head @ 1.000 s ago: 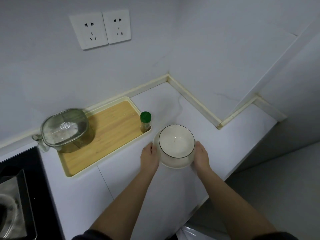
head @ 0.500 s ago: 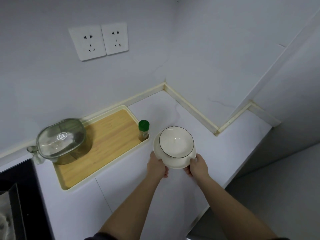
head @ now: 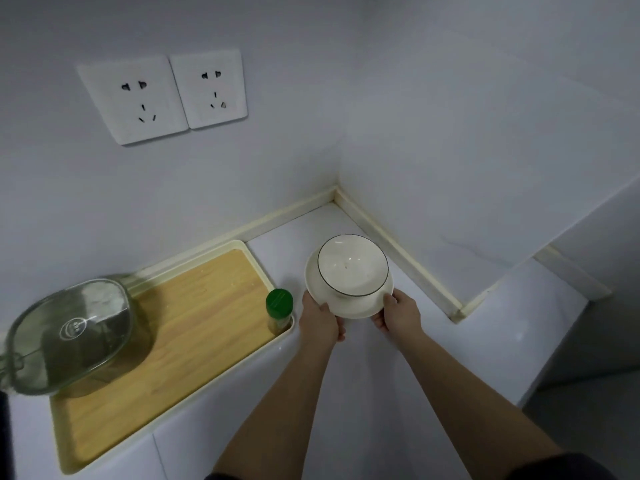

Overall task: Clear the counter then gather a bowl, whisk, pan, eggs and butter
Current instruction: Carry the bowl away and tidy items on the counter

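White bowl — dark rim, upright, empty — on plate.

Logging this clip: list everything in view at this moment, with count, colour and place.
bowl: 1, white with dark rim line, on the plate
plate: 1, white, held near the counter's back corner
spice jar: 1, green cap, in the tray's right corner
tray: 1, wood with cream rim, on the counter by the wall
lidded glass pot: 1, clear greenish, tray's left end
wall sockets: 2, white, above the tray
counter: 1, white
left hand: grips the plate's left edge
right hand: grips its right edge
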Available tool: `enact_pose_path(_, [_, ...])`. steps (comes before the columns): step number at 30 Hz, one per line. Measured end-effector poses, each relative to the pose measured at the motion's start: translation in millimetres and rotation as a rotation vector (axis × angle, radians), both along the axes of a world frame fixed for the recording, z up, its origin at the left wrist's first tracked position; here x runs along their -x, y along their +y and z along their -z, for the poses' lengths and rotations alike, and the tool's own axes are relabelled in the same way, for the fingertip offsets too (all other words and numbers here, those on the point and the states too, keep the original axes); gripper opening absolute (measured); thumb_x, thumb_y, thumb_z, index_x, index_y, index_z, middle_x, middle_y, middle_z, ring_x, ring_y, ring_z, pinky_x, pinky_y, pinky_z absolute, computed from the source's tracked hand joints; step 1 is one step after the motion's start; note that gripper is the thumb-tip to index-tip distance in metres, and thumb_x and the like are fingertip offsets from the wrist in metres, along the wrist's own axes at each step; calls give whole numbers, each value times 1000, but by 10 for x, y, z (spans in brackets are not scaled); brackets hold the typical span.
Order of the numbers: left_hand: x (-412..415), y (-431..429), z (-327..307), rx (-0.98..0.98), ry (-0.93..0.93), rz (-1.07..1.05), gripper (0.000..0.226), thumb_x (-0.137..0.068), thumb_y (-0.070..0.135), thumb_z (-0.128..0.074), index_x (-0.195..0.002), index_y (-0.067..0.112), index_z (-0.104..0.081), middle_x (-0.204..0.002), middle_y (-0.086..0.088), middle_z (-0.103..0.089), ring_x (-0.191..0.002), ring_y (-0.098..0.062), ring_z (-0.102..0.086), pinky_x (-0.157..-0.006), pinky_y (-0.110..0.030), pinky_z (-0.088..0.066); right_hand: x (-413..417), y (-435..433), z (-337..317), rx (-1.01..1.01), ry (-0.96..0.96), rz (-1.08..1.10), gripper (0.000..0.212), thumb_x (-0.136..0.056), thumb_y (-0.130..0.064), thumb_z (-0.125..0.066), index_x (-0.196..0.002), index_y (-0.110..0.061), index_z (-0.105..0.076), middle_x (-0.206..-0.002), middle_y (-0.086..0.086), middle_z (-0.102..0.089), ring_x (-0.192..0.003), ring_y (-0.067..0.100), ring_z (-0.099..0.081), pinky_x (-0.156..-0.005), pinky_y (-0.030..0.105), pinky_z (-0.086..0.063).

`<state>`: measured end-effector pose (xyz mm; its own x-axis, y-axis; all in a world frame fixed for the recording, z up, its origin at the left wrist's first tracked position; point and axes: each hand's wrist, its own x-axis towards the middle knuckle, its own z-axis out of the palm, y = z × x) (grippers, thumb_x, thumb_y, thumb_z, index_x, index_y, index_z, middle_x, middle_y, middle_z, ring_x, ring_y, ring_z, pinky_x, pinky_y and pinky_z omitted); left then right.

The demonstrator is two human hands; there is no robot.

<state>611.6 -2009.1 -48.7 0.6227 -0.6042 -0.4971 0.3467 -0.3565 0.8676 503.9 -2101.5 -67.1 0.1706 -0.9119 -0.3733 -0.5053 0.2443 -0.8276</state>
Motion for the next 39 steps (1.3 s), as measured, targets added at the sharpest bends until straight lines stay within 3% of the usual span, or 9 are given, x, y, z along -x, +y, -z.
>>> enact_pose_path(7, [-226,-444,91,39,-86,-83,26,-97,10,-28,-117,8,-43,-59,-12,-49,-41,-19,-44,-39,-26,-41,-294,-488,81,43,-18,-53,27,-85,-13,-39,-62,-11,-53,-52,10,-56,-54,25,-50,-55,33,-43])
enact_pose_path(13, [-405,-676,174,13,-105,-163,24,-99,9,-29,-114,14,-47,-65,-14,-54,-44,-18,-46,-38,-24,-41,-527,-743,80,94,-2,-113,32,-94,-17,-39,-67,-17,-54,-58,9,-58,-53,22,-53,-57,31,-44])
enact_pose_path(20, [-570,-817,243,-12,-192,-247,24,-99,9,-30,-108,4,-52,-65,-12,-54,-48,-19,-47,-33,-18,-37,-790,-892,105,109,-35,-129,32,-96,-20,-40,-67,-16,-53,-55,11,-57,-56,26,-54,-62,41,-47])
enact_pose_path(29, [-555,-900,324,-33,-206,-325,25,-99,14,-32,-109,9,-54,-84,-17,-62,-69,-27,-55,-57,-30,-46,-831,-943,111,82,-37,-128,36,-98,-20,-40,-64,-12,-50,-55,11,-55,-51,23,-51,-60,36,-45])
enact_pose_path(33, [-487,-808,234,-18,-209,-301,17,-100,16,-35,-94,6,-48,-71,-10,-56,-54,-18,-49,-37,-16,-39,-768,-831,37,11,-101,-102,31,-98,-21,-38,-73,-18,-57,-69,11,-58,-60,24,-54,-60,35,-46])
enact_pose_path(35, [-417,-705,222,6,-184,-246,17,-101,19,-37,-90,7,-42,-67,-8,-53,-51,-16,-48,-37,-16,-39,-700,-719,15,-13,-108,-67,31,-96,-17,-37,-74,-13,-60,-72,14,-60,-61,25,-55,-60,35,-46])
enact_pose_path(39, [-229,-349,215,12,-154,-134,18,-101,17,-37,-108,5,-48,-72,-8,-54,-54,-14,-50,-40,-16,-42,-538,-357,-109,-73,-171,-11,23,-98,-13,-39,-96,-11,-62,-71,10,-64,-56,19,-56,-51,28,-44])
